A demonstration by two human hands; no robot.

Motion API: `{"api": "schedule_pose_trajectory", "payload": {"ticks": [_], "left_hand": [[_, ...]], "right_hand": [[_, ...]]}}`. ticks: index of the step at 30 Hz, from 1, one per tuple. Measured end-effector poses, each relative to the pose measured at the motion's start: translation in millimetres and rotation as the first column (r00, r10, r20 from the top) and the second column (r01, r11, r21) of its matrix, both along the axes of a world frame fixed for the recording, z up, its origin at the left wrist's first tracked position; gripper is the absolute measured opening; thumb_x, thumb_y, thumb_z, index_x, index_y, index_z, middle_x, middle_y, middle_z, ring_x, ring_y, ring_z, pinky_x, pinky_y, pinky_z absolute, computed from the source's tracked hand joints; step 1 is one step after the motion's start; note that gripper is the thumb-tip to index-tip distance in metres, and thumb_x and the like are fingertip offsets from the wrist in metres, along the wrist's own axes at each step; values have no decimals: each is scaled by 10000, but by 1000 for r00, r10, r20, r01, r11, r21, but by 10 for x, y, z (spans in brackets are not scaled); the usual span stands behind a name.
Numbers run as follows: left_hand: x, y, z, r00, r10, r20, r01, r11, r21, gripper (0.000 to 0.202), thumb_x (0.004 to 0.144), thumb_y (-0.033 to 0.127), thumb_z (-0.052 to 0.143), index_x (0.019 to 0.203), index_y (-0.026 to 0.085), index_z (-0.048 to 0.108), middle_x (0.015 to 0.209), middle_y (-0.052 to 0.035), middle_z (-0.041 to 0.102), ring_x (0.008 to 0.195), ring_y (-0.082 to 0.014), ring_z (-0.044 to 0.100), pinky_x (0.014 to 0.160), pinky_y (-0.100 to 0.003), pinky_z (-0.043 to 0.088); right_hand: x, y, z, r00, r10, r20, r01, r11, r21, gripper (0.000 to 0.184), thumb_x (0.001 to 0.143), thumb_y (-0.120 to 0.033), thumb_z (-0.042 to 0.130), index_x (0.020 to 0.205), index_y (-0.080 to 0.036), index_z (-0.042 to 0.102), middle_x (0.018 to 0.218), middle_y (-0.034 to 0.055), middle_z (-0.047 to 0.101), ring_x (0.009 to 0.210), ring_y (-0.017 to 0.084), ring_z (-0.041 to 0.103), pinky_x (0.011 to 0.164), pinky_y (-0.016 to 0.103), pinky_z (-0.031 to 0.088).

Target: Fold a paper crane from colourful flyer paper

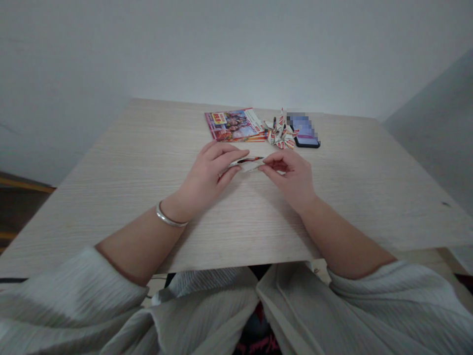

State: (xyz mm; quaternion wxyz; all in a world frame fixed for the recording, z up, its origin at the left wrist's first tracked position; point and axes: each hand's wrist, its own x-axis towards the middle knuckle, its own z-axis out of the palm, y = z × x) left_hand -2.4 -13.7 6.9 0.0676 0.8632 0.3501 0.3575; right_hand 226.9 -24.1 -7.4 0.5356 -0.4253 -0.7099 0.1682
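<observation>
Both hands meet over the middle of a pale wooden table point(121, 162). My left hand point(209, 170), with a silver bangle on its wrist, pinches the left end of a small folded piece of printed paper point(250, 162). My right hand point(291, 175) pinches the paper's right end between thumb and fingertips. The paper is narrow, white with red and dark print, and lies just above the tabletop.
Behind the hands lie a colourful printed leaflet point(233, 125), a small folded paper figure point(281, 134) and a dark phone point(305, 132) with its screen lit. A plain wall rises behind the table. My grey sleeves fill the bottom of the view.
</observation>
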Motion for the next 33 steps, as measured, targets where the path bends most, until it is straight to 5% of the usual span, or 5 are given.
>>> {"api": "schedule_pose_trajectory", "payload": {"ticks": [9, 17, 21, 27, 33], "left_hand": [[-25, 8, 6, 990, -138, 0, 138, 990, 6, 351, 1012, 241, 489, 1312, 251, 670, 1200, -86, 712, 1145, -204, 661, 1255, -546, 333], [-47, -5, 13, 995, -104, -2, 104, 992, -68, 338, 1029, 328, 481, 1275, 268, 704, 1195, -64, 739, 1126, -189, 680, 1295, -556, 268], [-37, -12, 42, 992, -120, -26, 118, 992, -41, 325, 1023, 322, 480, 1238, 289, 722, 1170, -49, 766, 1116, -201, 706, 1291, -596, 246], [23, -92, 151, 985, 167, -51, -160, 980, 118, 238, 985, 442, 569, 1085, 347, 763, 1057, -27, 794, 1217, -288, 663, 1247, -680, 224], [37, -79, 110, 988, 157, 15, -157, 986, 50, 276, 996, 479, 559, 968, 298, 766, 972, -21, 795, 1000, -237, 704, 1157, -552, 370]], "right_hand": [[54, 0, 38, 991, -20, 129, 8, 995, 96, 72, 872, -253, 766, 939, -244, 791, 806, 9, 714, 739, 139, 668, 653, 269, 588], [85, 6, 66, 974, -17, 225, -17, 989, 147, 48, 890, -258, 749, 873, -243, 791, 783, 3, 701, 683, 131, 626, 653, 289, 527], [85, 16, 83, 948, -83, 309, 1, 966, 260, 76, 889, -243, 737, 814, -252, 749, 818, 17, 697, 793, 178, 640, 789, 365, 521], [42, 25, 62, 946, -44, 322, -38, 969, 246, 81, 921, -204, 688, 851, -238, 712, 874, 26, 738, 829, 181, 661, 794, 346, 529], [34, 15, 59, 952, 18, 305, -78, 980, 185, 91, 928, -201, 684, 843, -226, 704, 821, 11, 716, 720, 144, 629, 654, 281, 499]]}}
